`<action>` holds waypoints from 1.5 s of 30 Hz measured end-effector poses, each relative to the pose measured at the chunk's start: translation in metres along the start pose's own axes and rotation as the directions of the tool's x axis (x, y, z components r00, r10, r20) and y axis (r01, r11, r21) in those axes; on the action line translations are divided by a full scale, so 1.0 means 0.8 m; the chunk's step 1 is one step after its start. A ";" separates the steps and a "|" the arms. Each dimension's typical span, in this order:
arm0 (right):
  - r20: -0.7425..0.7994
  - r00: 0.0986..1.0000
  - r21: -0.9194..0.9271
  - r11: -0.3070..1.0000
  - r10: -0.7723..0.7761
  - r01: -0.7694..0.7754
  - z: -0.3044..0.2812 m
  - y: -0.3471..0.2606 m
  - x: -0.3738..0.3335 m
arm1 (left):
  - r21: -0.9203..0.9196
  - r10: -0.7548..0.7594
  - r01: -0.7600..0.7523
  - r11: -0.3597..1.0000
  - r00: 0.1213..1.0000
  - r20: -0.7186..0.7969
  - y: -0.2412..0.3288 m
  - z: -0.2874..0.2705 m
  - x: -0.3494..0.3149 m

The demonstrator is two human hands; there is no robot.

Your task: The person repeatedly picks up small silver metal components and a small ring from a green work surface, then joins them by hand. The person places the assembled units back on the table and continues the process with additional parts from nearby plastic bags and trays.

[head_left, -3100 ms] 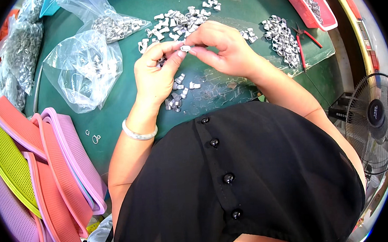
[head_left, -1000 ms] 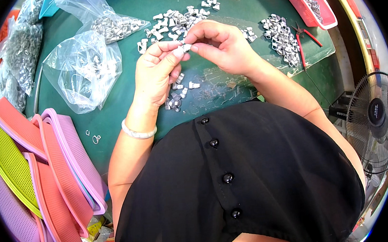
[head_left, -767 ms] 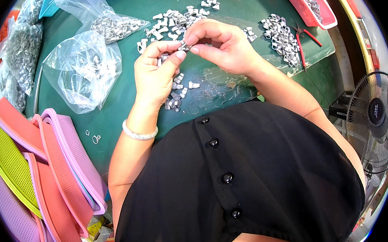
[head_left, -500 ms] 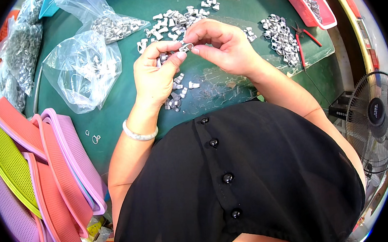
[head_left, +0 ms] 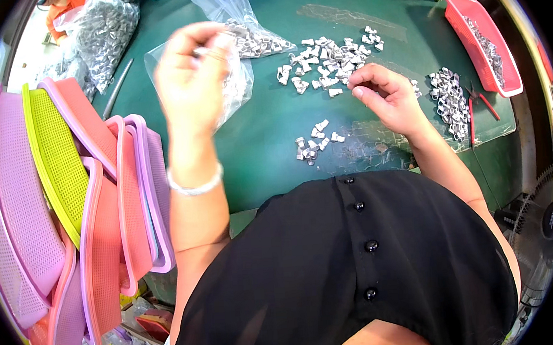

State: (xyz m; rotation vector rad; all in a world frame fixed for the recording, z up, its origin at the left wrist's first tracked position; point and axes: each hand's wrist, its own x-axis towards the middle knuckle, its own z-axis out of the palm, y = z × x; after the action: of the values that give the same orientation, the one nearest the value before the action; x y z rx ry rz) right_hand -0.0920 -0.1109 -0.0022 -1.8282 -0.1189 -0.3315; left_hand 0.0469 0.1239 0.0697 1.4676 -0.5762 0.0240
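My left hand (head_left: 193, 82) is raised over the clear plastic bag (head_left: 242, 88) at the left of the green table. It is smeared by motion, so whether its fingers hold anything does not show. At the near right edge of a loose heap of small silver metal clips (head_left: 326, 60) is my right hand (head_left: 390, 97). Its thumb and forefinger tips come close together, the other fingers curled. Anything between them is too small to make out. A smaller group of clips (head_left: 316, 144) lies nearer to me. Another clear bag (head_left: 254, 42) holds more silver pieces.
Right of my right hand lies a dense pile of silver pieces (head_left: 449, 103), beside red-handled pliers (head_left: 477, 110). A pink basket (head_left: 507, 73) with metal parts stands behind. Stacked plastic baskets (head_left: 64, 168) crowd the left, below filled bags (head_left: 107, 37). A fan (head_left: 542, 218) is at lower right.
My hands were together over the table, fingering a small metal piece. They have parted: the left has swung left over the bag, the right to the heap's edge. The view has shifted left.
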 end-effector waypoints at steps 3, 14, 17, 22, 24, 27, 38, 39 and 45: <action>0.022 1.000 -0.050 0.999 -0.020 0.021 -0.002 0.002 -0.001 | 0.219 -0.036 0.070 0.973 0.987 -0.154 0.006 -0.054 0.026; 0.106 0.994 -0.400 0.913 -0.036 0.076 -0.021 0.005 0.010 | 0.836 -0.207 0.093 0.540 0.978 0.025 -0.066 -0.094 0.011; 0.162 0.984 -0.500 0.854 -0.075 0.147 -0.018 0.014 0.019 | 0.733 -0.099 0.029 0.680 0.994 0.053 -0.082 -0.087 0.026; 0.234 0.972 -0.604 0.779 -0.030 0.169 0.003 0.018 0.024 | 0.828 0.063 -0.191 0.527 0.981 0.186 -0.074 -0.072 0.022; 0.246 0.969 -0.662 0.725 -0.031 0.191 0.008 0.025 0.022 | 0.861 0.130 -0.194 0.471 0.980 0.149 -0.070 -0.070 0.018; 0.251 0.967 -0.686 0.696 -0.050 0.214 0.013 0.029 0.024 | 0.856 0.256 -0.159 0.491 0.966 0.033 -0.050 -0.046 -0.005; 0.106 0.985 0.030 0.990 0.135 -0.139 0.003 0.010 0.020 | 0.213 -0.113 0.053 0.976 0.954 0.278 -0.071 0.060 -0.088; 0.105 0.988 0.025 0.993 0.110 -0.113 0.004 0.002 0.019 | 0.134 -0.174 0.140 0.981 0.939 0.297 -0.072 0.069 -0.089; 0.069 0.997 0.121 0.992 0.038 -0.046 0.007 -0.006 0.010 | -0.012 -0.328 0.360 0.933 0.863 0.384 -0.070 0.089 -0.082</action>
State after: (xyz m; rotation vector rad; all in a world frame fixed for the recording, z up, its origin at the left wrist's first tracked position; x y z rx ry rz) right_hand -0.0849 -0.1047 0.0028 -1.7176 -0.1441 -0.2285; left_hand -0.0152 0.0717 -0.0073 1.4841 -0.6052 -0.5710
